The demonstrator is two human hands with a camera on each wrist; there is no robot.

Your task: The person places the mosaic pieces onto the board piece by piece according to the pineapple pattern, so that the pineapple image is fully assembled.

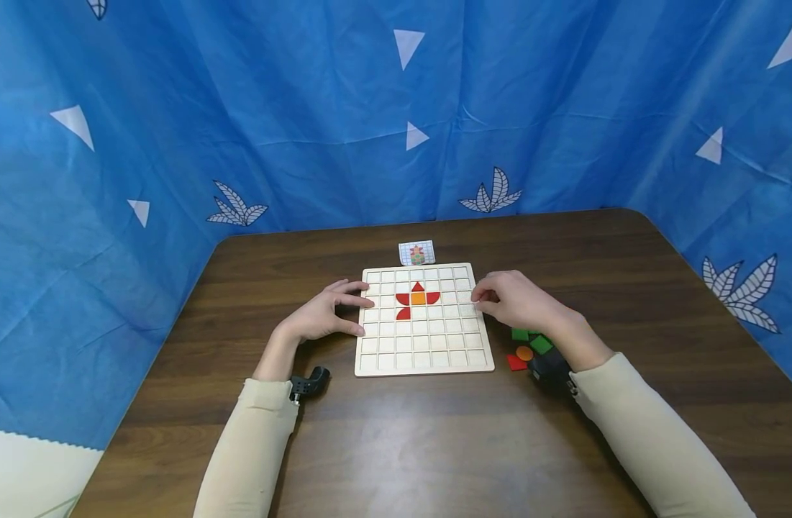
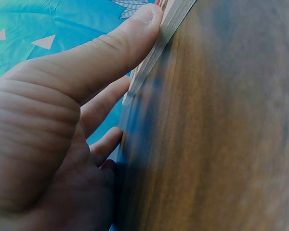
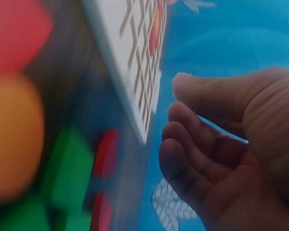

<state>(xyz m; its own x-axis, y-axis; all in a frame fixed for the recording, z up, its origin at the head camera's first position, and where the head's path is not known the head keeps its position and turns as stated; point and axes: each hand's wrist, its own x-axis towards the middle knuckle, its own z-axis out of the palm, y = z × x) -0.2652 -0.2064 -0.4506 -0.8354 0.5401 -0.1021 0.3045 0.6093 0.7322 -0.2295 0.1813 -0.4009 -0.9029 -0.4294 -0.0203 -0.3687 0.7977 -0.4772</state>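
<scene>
Head view: left grip [image 1: 323,311] wide against the grid board [image 1: 428,361], right grip [image 1: 516,298] narrow at its edge, contents unclear.

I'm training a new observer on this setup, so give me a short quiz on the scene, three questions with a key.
1. Multiple choice: What colour is the square piece set in the board?
a) green
b) orange
c) blue

2. True or false: The printed card lies beyond the far edge of the board.

3. Short answer: Which hand is nearer the loose green pieces?

Key:
1. b) orange
2. True
3. The right hand
</scene>
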